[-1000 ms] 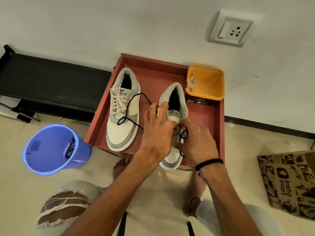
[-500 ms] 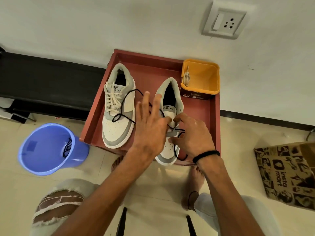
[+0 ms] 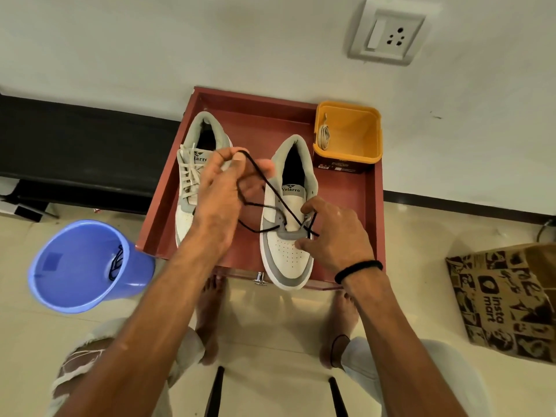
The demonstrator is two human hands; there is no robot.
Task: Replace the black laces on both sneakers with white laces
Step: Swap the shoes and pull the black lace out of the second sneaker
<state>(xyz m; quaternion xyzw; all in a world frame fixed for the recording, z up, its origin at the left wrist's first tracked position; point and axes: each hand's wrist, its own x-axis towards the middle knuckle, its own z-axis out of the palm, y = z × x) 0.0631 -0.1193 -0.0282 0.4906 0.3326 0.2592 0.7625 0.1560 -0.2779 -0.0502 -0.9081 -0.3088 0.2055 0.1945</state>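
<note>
Two grey-and-white sneakers stand in a red drawer (image 3: pixel 370 206). The left sneaker (image 3: pixel 188 188) carries white laces. Through the right sneaker (image 3: pixel 287 254) a black lace (image 3: pixel 279 206) runs only at the lowest eyelets, its loose lengths stretched up to the left. My left hand (image 3: pixel 219 194) is raised over the drawer and pinches that lace near its upper end. My right hand (image 3: pixel 334 233) rests on the right sneaker's side and grips the lace beside the eyelets. A coiled white lace (image 3: pixel 324 135) lies in an orange tub (image 3: pixel 358 136). Another black lace (image 3: pixel 115 261) lies in a blue bucket (image 3: pixel 75 266).
The orange tub stands in the drawer's far right corner. The blue bucket sits on the floor to the left, a printed paper bag (image 3: pixel 505 299) to the right. A black bench (image 3: pixel 75 139) runs along the wall. My bare feet (image 3: pixel 210 308) are below the drawer's front.
My left hand has lifted up and back, pulling the black lace out through the upper eyelets of the right sneaker. My right hand has stayed by the lower eyelets.
</note>
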